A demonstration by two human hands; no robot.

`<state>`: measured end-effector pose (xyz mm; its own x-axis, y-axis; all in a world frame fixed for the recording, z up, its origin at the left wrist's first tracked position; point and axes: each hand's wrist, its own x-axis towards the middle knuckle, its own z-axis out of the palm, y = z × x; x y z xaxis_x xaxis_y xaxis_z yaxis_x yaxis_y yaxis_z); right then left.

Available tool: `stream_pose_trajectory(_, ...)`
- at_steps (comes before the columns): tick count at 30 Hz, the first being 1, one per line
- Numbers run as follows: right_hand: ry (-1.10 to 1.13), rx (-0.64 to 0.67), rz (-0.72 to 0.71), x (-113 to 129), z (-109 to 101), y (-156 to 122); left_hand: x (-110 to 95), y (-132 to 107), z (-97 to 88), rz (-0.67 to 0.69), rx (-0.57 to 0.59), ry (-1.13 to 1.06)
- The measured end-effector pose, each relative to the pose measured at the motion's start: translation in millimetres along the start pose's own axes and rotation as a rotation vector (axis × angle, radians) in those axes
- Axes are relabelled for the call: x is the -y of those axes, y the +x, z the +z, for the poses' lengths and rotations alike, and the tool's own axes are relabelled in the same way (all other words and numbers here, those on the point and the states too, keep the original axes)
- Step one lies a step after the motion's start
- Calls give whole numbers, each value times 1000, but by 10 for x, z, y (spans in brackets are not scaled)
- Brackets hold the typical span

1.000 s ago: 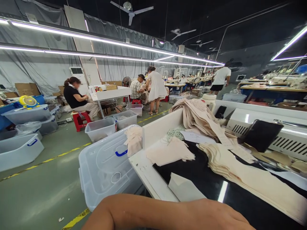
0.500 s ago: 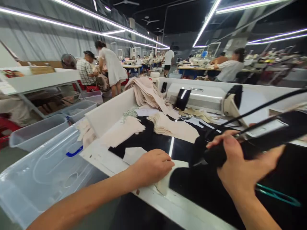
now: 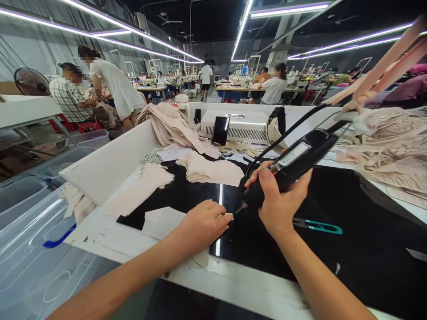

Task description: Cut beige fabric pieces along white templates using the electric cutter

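Observation:
My right hand (image 3: 278, 202) is closed around a black corded hand tool (image 3: 293, 162), its tip pointing down at the black work surface (image 3: 350, 249). My left hand (image 3: 203, 224) lies with curled fingers on a small pale fabric piece (image 3: 163, 222), pinching its edge just left of the tool tip. Teal thread snips (image 3: 316, 226) lie on the black surface right of my right hand. A stack of beige fabric pieces (image 3: 213, 171) sits behind my hands.
A white machine (image 3: 240, 126) and a phone (image 3: 221, 130) stand at the back of the table. Lace garments (image 3: 390, 151) pile at the right. Clear plastic bins (image 3: 36, 240) sit on the floor left. Other people work at tables beyond.
The view swung right from the floor bins to the table. My right hand came in with the black tool and lowered its tip beside my left hand on the fabric piece.

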<state>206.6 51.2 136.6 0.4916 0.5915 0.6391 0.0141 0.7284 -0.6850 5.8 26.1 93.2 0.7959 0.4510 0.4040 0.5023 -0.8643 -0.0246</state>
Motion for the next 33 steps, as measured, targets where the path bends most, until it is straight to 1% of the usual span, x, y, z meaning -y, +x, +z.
stream_pose_trajectory(3,-4,16,-5,-7,14,-15,11,0,9,-7,35,24)
stream_pose_trajectory(6,4,39,-16,-4,20,-36,15,-26,15,-14,45,39)
stream_pose_trajectory(18,33,67,-30,-7,57,-67,6,-57,46,-15,11,17)
stream_pose_trajectory(25,24,69,-20,-39,49,-94,6,-65,65,-19,13,5)
stream_pose_trajectory(30,17,56,-29,-35,51,-96,7,-58,81,-19,10,-1)
stream_pose_trajectory(33,25,38,-7,-2,35,-86,4,-52,73,-18,16,7)
